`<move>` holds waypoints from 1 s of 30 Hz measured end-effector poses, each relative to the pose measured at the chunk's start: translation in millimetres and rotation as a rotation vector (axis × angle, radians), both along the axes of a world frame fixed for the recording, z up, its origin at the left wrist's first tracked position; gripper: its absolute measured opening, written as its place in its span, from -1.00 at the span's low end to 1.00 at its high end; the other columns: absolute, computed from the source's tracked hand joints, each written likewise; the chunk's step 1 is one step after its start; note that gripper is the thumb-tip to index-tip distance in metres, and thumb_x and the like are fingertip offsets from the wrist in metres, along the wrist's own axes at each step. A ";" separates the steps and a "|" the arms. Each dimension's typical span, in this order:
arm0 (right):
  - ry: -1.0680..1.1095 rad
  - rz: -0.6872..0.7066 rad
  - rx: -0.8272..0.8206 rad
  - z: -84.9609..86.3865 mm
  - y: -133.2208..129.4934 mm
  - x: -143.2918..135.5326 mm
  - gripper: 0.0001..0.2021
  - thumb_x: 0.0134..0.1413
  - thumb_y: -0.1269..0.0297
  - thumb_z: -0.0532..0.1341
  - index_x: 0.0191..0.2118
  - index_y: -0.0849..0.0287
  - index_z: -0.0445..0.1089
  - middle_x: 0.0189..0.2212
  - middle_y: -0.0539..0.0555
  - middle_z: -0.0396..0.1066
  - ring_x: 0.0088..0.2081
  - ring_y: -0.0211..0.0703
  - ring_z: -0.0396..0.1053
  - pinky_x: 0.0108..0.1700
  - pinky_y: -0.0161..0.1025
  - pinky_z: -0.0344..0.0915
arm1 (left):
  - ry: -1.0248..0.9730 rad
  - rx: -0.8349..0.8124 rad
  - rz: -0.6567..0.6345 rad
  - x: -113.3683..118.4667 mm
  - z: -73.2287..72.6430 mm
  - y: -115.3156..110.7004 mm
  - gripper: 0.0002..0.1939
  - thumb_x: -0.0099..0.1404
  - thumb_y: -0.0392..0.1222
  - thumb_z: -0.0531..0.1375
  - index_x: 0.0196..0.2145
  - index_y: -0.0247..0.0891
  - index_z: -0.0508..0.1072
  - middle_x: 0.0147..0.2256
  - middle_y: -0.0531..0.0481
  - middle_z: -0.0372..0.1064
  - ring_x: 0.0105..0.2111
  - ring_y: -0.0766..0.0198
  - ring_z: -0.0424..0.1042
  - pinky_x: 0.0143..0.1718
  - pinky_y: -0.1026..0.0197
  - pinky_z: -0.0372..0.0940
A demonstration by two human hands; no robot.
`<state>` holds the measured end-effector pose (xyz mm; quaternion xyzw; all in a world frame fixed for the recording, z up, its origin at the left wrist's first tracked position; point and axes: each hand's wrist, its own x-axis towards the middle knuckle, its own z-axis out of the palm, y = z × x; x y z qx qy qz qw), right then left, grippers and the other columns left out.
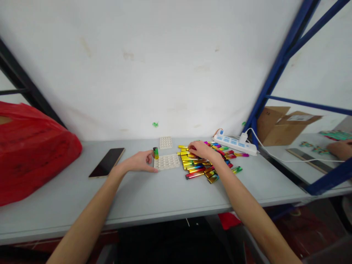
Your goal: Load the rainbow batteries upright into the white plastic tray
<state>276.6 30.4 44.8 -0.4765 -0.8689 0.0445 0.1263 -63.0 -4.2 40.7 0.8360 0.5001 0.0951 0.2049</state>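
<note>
Landmark, the near white tray (167, 162): your left hand (141, 161) is spanning its left edge, thumb and forefinger parted wide, the thumb tip sitting by the near corner and the forefinger reaching toward the far one. At that far left corner a green-and-yellow piece (156, 153) is standing upright, long axis running up from the tray; the forefinger is lying right beside it, and whether it is touching you cannot tell from here. Your right hand (202, 150) is reaching over the far left part of the pile of shiny coloured pieces (194, 174), right of the tray. Its fingers are bending down onto the yellow ones; whether they are gripping one is not showing. Key relation: the pile's left end is lying just beside the tray's right edge, its yellow pieces lying flat, long axes running roughly sideways, across to the upright stance of the lone piece. Your right hand is sitting nearer the pile, your left nearer the tray and the standing piece. Farther out, a second white tray (165, 142) is lying beyond the near one, a phone (107, 162) is lying flat well to its left, and a power strip (235, 143) is stretching beyond the pile, to the tray's far right.
</note>
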 end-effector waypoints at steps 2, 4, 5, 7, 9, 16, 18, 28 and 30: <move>-0.009 -0.025 -0.042 0.1 0.8 0.0 -0.79 0.23 0.42 0.18 -0.10 0.26 0.54 -0.17 0.21 0.56 -0.15 -0.05 0.47 -0.04 -0.23 0.28 | 0.008 0.002 0.016 0.0 1.4 -0.9 -0.41 -0.10 0.31 0.34 -0.31 -0.18 0.31 -0.39 0.10 0.36 -0.41 0.25 0.36 -0.41 0.26 0.19; 0.001 -0.029 -0.038 -0.5 1.2 -2.3 -0.79 0.25 0.42 0.17 -0.11 0.26 0.54 -0.17 0.22 0.56 -0.14 -0.05 0.47 -0.03 -0.24 0.27 | 0.012 0.005 0.021 1.8 1.7 -1.5 -0.41 -0.09 0.32 0.33 -0.32 -0.18 0.30 -0.40 0.11 0.36 -0.42 0.26 0.35 -0.42 0.26 0.18; 0.024 -0.028 -0.014 -0.9 1.2 -3.6 -0.79 0.26 0.40 0.17 -0.11 0.27 0.54 -0.16 0.23 0.55 -0.13 -0.05 0.47 -0.02 -0.23 0.26 | 0.016 0.009 0.023 3.3 1.6 -1.9 -0.41 -0.09 0.32 0.33 -0.32 -0.18 0.30 -0.40 0.11 0.36 -0.43 0.26 0.35 -0.42 0.26 0.18; 0.116 -0.028 0.063 -1.0 0.7 -6.1 -0.76 0.32 0.34 0.13 -0.06 0.28 0.50 -0.16 0.25 0.54 -0.12 -0.06 0.46 -0.02 -0.22 0.24 | 0.017 0.021 0.025 7.2 0.8 -2.8 -0.39 -0.08 0.33 0.32 -0.28 -0.18 0.32 -0.41 0.11 0.36 -0.43 0.26 0.35 -0.43 0.26 0.16; 0.243 -0.041 0.130 -0.5 -0.5 -9.1 -0.72 0.37 0.27 0.07 -0.02 0.27 0.47 -0.21 0.22 0.55 -0.16 -0.08 0.45 -0.05 -0.22 0.24 | 0.007 0.035 0.015 11.3 -0.6 -3.7 -0.38 -0.06 0.33 0.31 -0.22 -0.19 0.35 -0.41 0.11 0.36 -0.43 0.26 0.35 -0.43 0.26 0.16; 0.789 -0.070 -0.031 -10.9 -2.3 -35.7 -0.64 0.09 -0.05 0.28 -0.29 0.20 0.49 -0.54 -0.04 0.39 -0.47 -0.24 0.28 -0.35 -0.31 0.18 | -0.010 0.057 -0.001 15.9 -5.0 -3.4 -0.36 -0.06 0.35 0.32 -0.21 -0.19 0.38 -0.43 0.12 0.36 -0.47 0.26 0.35 -0.46 0.26 0.13; 0.946 -0.042 -0.154 -15.8 -3.7 -46.1 -0.56 0.04 -0.14 0.27 -0.40 0.22 0.42 -0.59 -0.07 0.30 -0.50 -0.26 0.22 -0.39 -0.32 0.15 | -0.011 0.055 -0.005 15.4 -4.7 -3.3 -0.37 -0.05 0.35 0.31 -0.21 -0.19 0.38 -0.43 0.12 0.37 -0.46 0.26 0.35 -0.45 0.26 0.13; 1.157 0.119 -0.606 -12.0 -30.0 -74.7 -0.61 0.19 -0.18 0.10 -0.31 0.09 0.20 -0.63 -0.21 0.00 -0.67 -0.37 -0.07 -0.61 -0.39 0.01 | 0.004 0.062 -0.019 16.2 -2.5 -4.2 -0.34 -0.03 0.33 0.31 -0.15 -0.22 0.38 -0.43 0.11 0.36 -0.45 0.25 0.36 -0.42 0.26 0.16; 1.151 0.054 -0.597 -12.3 -31.5 -77.1 -0.55 0.16 -0.24 0.10 -0.38 0.09 0.18 -0.64 -0.20 -0.04 -0.67 -0.38 -0.11 -0.63 -0.39 -0.07 | -0.004 0.058 -0.016 16.4 -2.5 -4.2 -0.34 -0.04 0.34 0.31 -0.15 -0.21 0.38 -0.43 0.11 0.36 -0.45 0.25 0.36 -0.42 0.26 0.16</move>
